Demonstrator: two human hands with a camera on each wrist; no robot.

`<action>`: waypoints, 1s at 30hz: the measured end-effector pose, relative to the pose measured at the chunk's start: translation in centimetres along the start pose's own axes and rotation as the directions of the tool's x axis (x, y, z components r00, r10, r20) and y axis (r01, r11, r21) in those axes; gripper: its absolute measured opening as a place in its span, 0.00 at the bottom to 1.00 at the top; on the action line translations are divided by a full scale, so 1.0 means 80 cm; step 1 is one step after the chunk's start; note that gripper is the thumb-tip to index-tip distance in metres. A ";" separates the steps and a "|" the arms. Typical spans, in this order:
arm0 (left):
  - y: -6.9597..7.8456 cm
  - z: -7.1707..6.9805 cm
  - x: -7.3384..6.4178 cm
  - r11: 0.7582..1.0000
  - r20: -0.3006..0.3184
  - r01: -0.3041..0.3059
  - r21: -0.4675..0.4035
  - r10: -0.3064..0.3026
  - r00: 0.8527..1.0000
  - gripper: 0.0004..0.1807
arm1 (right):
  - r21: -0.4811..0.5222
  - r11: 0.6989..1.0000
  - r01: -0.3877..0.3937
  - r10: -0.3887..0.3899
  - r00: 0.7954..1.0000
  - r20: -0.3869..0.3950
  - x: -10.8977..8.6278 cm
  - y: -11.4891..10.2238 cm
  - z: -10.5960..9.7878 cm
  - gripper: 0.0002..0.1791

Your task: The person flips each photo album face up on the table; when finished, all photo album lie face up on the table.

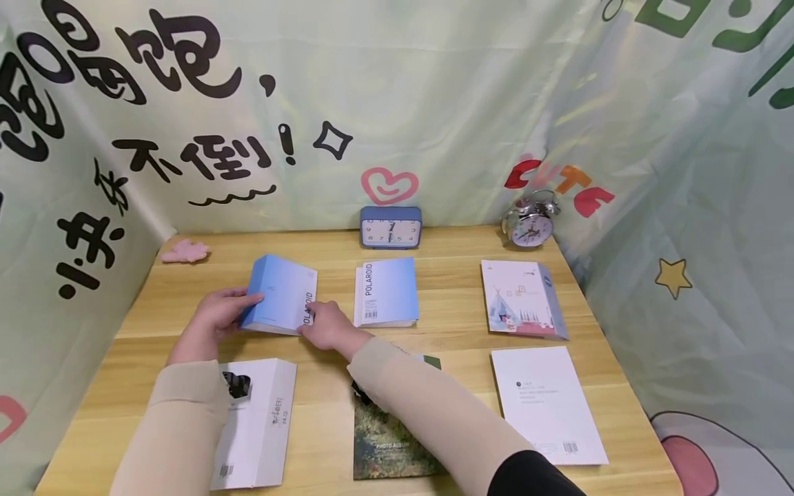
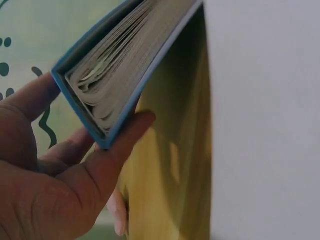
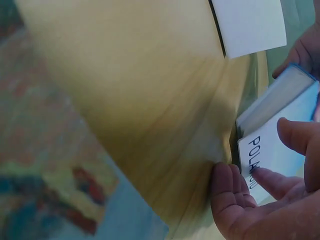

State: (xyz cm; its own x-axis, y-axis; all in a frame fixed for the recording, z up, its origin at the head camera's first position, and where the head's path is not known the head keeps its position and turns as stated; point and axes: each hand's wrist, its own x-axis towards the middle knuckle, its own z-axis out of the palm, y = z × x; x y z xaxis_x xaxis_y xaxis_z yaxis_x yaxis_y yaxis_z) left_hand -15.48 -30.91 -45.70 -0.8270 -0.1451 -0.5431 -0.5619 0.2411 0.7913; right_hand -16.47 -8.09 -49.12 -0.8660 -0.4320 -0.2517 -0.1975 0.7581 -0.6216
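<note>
Gripping a blue album (image 1: 282,289) by its left edge, the left hand (image 1: 217,315) has fingers bent round the cover — in the left wrist view that side looks raised over the wooden table (image 1: 322,413). The right hand (image 1: 333,327) is at the near right corner; one fingertip touches the lettered strip (image 3: 254,147) on the album's right side, but whether thumb and fingers close on it I cannot tell. The album lies between the two hands, to the right of the left one and to the left of the right one — both touch it, so neither is nearer. Its lettered strip runs near to far, the far end leaning slightly right. The album is on the left half of the table, far of a white album (image 1: 254,434) and left of a second blue album (image 1: 397,286), apart from it. The right sleeve (image 1: 428,403) passes over a dark photo album (image 1: 387,434).
</note>
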 end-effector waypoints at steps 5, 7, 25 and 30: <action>-0.001 0.000 -0.001 0.989 -0.094 -0.013 0.145 0.027 0.995 0.36 | -0.040 0.999 0.002 0.000 0.999 0.050 -0.003 -0.005 0.000 0.36; 0.000 0.003 -0.002 0.970 -0.128 -0.017 0.243 0.049 0.991 0.35 | -0.056 0.998 0.003 0.001 0.997 0.076 -0.006 -0.006 0.001 0.38; 0.010 0.023 0.000 0.889 -0.217 -0.007 0.457 0.119 0.969 0.36 | -0.078 0.997 0.030 -0.022 0.995 0.102 -0.009 -0.004 0.001 0.41; 0.016 0.033 -0.007 0.877 -0.291 -0.021 0.480 0.181 0.940 0.36 | 0.054 0.995 0.088 -0.091 0.994 0.066 -0.022 0.007 -0.020 0.34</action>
State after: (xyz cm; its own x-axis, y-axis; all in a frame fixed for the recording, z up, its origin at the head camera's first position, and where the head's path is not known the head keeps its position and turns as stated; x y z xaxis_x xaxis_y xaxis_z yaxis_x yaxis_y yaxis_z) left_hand -15.71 -28.01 -45.14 -0.8836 -0.3714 -0.2851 -0.4678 0.6753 0.5702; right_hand -15.82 -6.13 -47.84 -0.8120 -0.5309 -0.2426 -0.2477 0.6897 -0.6804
